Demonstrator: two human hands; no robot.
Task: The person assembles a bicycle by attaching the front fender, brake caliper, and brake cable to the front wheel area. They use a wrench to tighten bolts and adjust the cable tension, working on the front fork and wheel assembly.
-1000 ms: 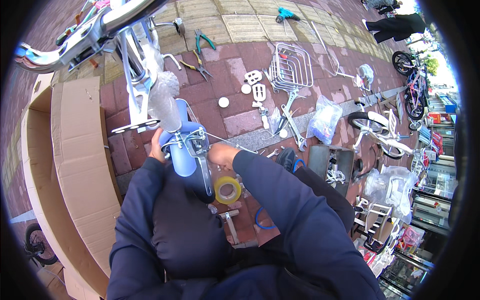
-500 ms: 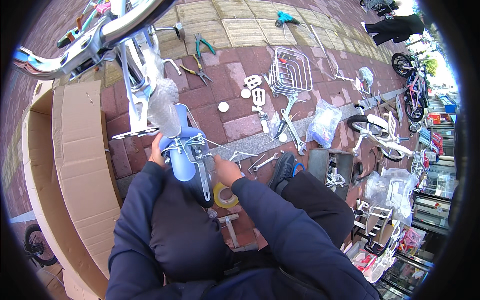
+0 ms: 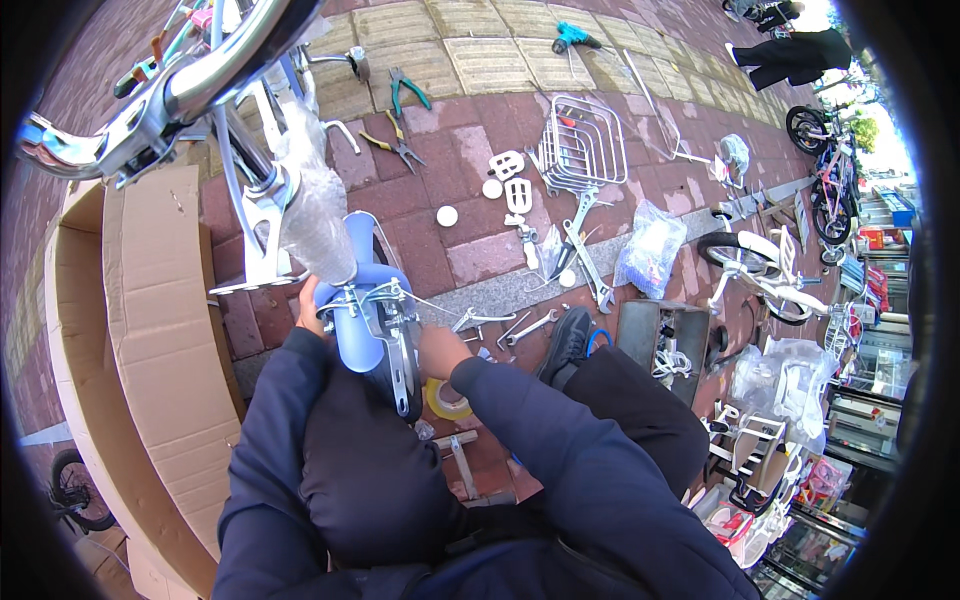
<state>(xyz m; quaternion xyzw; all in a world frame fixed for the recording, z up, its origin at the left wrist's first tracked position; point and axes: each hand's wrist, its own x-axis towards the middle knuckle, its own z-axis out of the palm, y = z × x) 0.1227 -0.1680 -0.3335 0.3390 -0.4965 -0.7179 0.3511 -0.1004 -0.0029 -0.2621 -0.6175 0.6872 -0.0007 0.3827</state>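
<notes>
In front of me stands a partly assembled bicycle, its chrome handlebar (image 3: 235, 60) at the upper left and its stem tube (image 3: 318, 215) in bubble wrap. A blue mudguard (image 3: 358, 340) covers the wheel (image 3: 400, 385) between my knees, with a silver brake caliper and thin cables on top. My left hand (image 3: 310, 308) is closed around the mudguard's left side, its fingertips hidden behind it. Beside the caliper and a slotted metal strut (image 3: 402, 365), my right hand (image 3: 440, 352) has its fingers curled in; what they pinch is hidden.
An open cardboard box (image 3: 160, 340) stands left. Ahead lie pliers (image 3: 395, 142), white pedals (image 3: 517, 195), a wire basket (image 3: 585, 145) and wrenches (image 3: 588, 255). To the right are a metal toolbox (image 3: 640, 340), a bagged blue part (image 3: 648, 250) and a white small bike frame (image 3: 755, 262). Yellow tape (image 3: 445, 400) lies beneath.
The handlebar and wrapped stem have tilted and shifted slightly left and down. The caliper has turned a little, and my right hand has moved slightly left and down beside it.
</notes>
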